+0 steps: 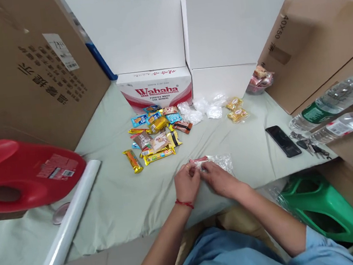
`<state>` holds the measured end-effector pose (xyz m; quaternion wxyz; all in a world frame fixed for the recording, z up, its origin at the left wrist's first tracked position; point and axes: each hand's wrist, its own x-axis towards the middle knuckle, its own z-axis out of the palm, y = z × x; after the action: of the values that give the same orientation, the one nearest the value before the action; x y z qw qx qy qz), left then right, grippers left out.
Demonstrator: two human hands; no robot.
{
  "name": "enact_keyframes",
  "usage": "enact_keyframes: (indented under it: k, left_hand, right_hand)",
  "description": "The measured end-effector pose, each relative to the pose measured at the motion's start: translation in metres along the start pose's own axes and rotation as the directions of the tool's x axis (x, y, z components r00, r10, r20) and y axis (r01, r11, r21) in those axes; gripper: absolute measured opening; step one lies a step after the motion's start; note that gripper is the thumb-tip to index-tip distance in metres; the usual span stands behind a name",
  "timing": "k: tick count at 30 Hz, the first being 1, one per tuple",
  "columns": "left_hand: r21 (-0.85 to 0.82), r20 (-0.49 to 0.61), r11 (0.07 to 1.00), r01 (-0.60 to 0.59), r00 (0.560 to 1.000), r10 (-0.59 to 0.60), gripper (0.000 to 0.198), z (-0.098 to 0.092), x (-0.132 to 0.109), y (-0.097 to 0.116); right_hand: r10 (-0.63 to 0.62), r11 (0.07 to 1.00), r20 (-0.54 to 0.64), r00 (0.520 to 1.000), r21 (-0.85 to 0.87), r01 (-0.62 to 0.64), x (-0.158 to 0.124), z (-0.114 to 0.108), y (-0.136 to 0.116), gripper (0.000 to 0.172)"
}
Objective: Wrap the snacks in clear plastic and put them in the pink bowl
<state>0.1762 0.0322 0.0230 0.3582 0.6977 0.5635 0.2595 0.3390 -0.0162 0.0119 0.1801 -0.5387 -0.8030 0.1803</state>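
My left hand (186, 181) wears a red string at the wrist and is closed, its thumb and fingers pinching the near left edge of a clear plastic bag (225, 162). Beside it my right hand (220, 179) has its fingers closed on the same edge. Both hands meet low over the cloth. A small red-and-white packet (199, 160) shows just beyond the fingertips, in or under the plastic; I cannot tell which. The fingers partly cover the packet and the bag's edge. Farther forward lies a pile of wrapped snacks (160, 142).
Crumpled clear bags (214, 111) and yellow packets (237, 115) lie before a Wahaha carton (159, 90). A phone (283, 140), keys (308, 145) and water bottles (329, 106) are at right. A red jug (28, 173) and white roll (68, 221) flank the left; a green stool (328, 208) stands below right.
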Motion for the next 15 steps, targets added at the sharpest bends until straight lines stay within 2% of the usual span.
enact_keyframes:
  k: [3, 6, 8, 9, 10, 12, 13, 14, 15]
  left_hand:
    - [0.139, 0.032, 0.988, -0.071, 0.997, 0.067, 0.022, 0.012, -0.006, 0.021]
    - [0.315, 0.086, 0.934, -0.166, 0.986, 0.146, 0.03, 0.016, -0.015, 0.029]
    - [0.415, 0.107, 0.888, -0.198, 0.98, 0.168, 0.044, 0.018, -0.019, 0.025]
    - [0.457, 0.111, 0.865, -0.205, 0.979, 0.173, 0.051, 0.019, -0.021, 0.021]
    - [0.495, 0.117, 0.843, -0.212, 0.977, 0.177, 0.057, 0.021, -0.022, 0.016]
    - [0.557, 0.123, 0.797, -0.233, 0.972, 0.198, 0.065, 0.027, -0.025, 0.005]
    - [0.582, 0.122, 0.775, -0.246, 0.969, 0.215, 0.068, 0.031, -0.026, 0.0]
    - [0.601, 0.118, 0.757, -0.256, 0.965, 0.233, 0.069, 0.034, -0.028, -0.004]
    - [0.615, 0.112, 0.743, -0.264, 0.962, 0.249, 0.069, 0.037, -0.029, -0.008]
  right_hand:
    - [-0.034, 0.991, -0.029, 0.999, 0.129, 0.038, -0.014, -0.007, 0.002, 0.049]
    - [-0.03, 0.964, 0.0, 1.0, 0.266, 0.029, -0.031, -0.02, 0.009, 0.056]
    - [0.049, 0.923, 0.002, 0.999, 0.382, -0.046, -0.038, -0.029, 0.016, 0.055]
    - [0.139, 0.896, -0.029, 0.99, 0.429, -0.114, -0.039, -0.032, 0.02, 0.051]
    - [0.255, 0.871, -0.083, 0.963, 0.451, -0.192, -0.038, -0.035, 0.024, 0.046]
    - [0.466, 0.851, -0.261, 0.845, 0.393, -0.347, -0.035, -0.036, 0.033, 0.043]
    - [0.517, 0.85, -0.358, 0.778, 0.321, -0.417, -0.032, -0.035, 0.038, 0.045]
    - [0.531, 0.847, -0.424, 0.733, 0.237, -0.476, -0.029, -0.033, 0.043, 0.049]
    - [0.528, 0.841, -0.452, 0.719, 0.16, -0.517, -0.027, -0.03, 0.047, 0.053]
